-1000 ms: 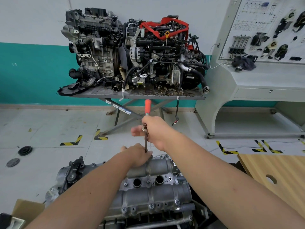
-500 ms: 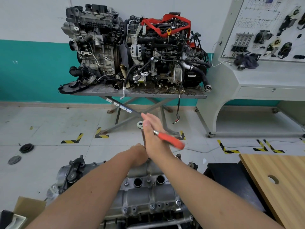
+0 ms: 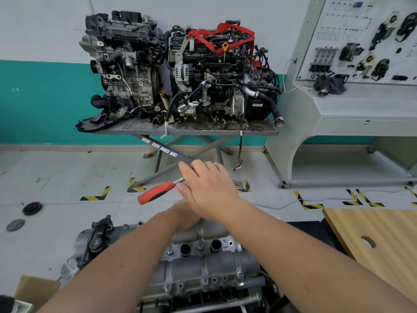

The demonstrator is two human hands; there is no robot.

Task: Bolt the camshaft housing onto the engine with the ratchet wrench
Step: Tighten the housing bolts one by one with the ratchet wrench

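The right hand (image 3: 208, 190) lies fingers-loose over the ratchet (image 3: 158, 192), its red handle pointing left, above the housing's (image 3: 203, 265) far edge. The left hand (image 3: 184, 216) sits beneath, grip hidden; I cannot tell its hold.

Honestly nothing here is readable. The white stickers (image 3: 159, 147) on the scissor leg under the counter (image 3: 185, 129) have print on them, but it's way too small to make out. Same with the display board (image 3: 361, 39) on the right: line diagrams and tiny captions (just blur at this size). A pale label (image 3: 256, 105) on the far engine is unreadable too.
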